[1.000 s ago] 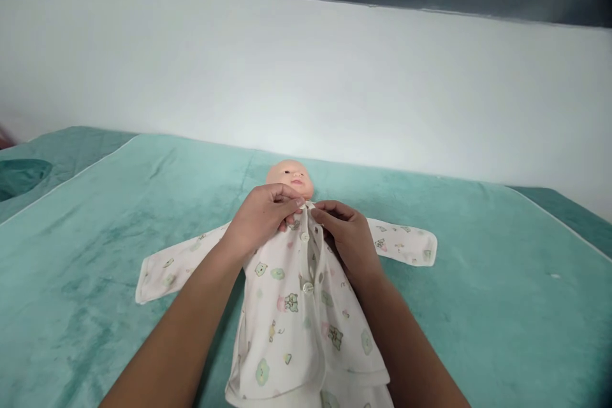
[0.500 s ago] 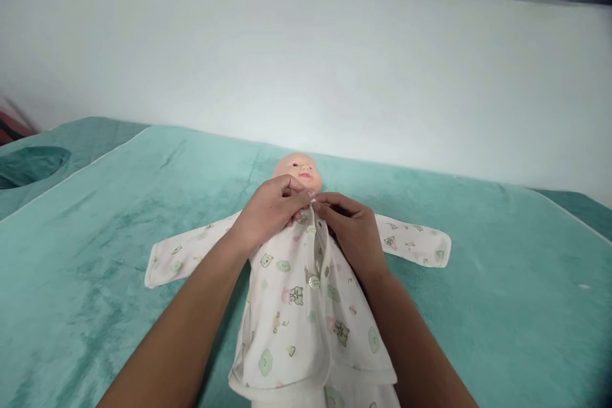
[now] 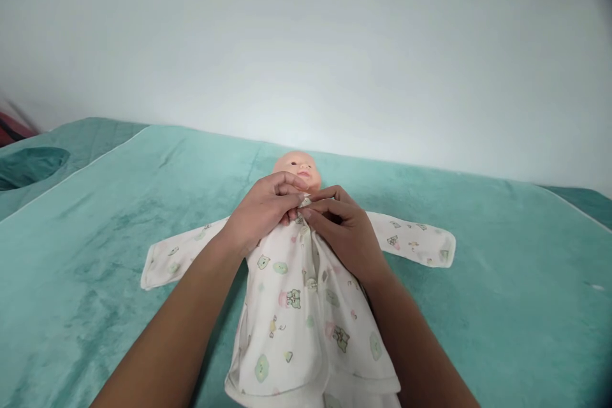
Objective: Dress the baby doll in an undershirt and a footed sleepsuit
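- Head view: pale wall [image 3: 306, 70], upright behind the doll's head [image 3: 294, 161].
- Teal cover [image 3: 507, 280]: spread beneath the doll's head and well out to both sides of it.
- Printed jacket [image 3: 272, 331]: on the cover, running from just below the doll's head toward the camera; sleeves [image 3: 414, 241] outstretched to either side. Front gapes slightly.
- Left hand [image 3: 262, 207]: just below the doll's head, thumb and fingers pinching the jacket at the neck.
- Right hand [image 3: 342, 220]: opposite, thumb and forefinger pinching there too; fingertips of both hands nearly meet.
- Lower button [image 3: 312, 284]: on the jacket front, farther from the doll's head than the hands.
- Step in hand (judged): working the neck closure. Fastening or undoing: cannot tell, fingertips cover it.
- Next move (judged): calls for fine two-handed control, edges lined up, no tugging against the doll's head.
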Available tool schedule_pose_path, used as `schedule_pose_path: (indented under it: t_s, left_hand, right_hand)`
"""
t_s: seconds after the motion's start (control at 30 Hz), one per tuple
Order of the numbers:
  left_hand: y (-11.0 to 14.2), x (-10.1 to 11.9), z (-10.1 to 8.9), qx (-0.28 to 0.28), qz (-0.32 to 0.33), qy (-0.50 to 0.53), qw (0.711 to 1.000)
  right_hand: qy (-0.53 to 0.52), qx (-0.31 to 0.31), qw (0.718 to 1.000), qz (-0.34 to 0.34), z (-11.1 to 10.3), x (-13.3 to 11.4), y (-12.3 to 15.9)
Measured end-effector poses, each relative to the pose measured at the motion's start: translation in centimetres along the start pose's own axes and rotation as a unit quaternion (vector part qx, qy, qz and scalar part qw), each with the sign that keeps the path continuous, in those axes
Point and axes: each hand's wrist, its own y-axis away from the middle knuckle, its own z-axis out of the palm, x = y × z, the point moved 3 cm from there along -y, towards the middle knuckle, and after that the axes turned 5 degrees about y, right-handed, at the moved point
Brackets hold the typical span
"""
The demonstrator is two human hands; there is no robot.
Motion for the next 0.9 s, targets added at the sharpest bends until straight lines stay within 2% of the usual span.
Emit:
schedule_pose_path:
  t_s: [0.1, 0.2, 0.3, 0.5, 0.73, 0.9]
  left_hand:
    - [0.0, 0.1, -0.2, 0.003, -0.002, 0.009, 1.0]
    - [0.1, 0.2, -0.4, -0.019, -0.002, 0.027, 0.999]
    - [0.1, 0.3, -0.6, -0.033, -0.002, 0.034, 0.999]
    - [0.3, 0.5, -0.3, -0.019, -0.006, -0.012, 1.0]
    - [0.5, 0.7, -0.4, -0.008, 0.026, -0.151, 0.988]
    - [0.3, 0.6, -0.3, -0.005, 0.038, -0.19, 0.981]
  right_hand:
    - [-0.045, 0.02, 0.996, 0.069, -0.2, 0.9, -0.2]
    - [-0.05, 0.027, 0.991, 0.121, -0.2, 1.5, -0.2]
    - [-0.037, 0.024, 0.993, 0.112, -0.2, 1.4, -0.3]
    - [-0.058, 0.009, 0.994, 0.097, -0.3, 1.5, -0.4]
    - [-0.095, 0.002, 0.99, 0.102, -0.2, 2.0, -0.5]
    - [-0.093, 0.011, 0.99, 0.104, 0.0, 2.0, -0.6]
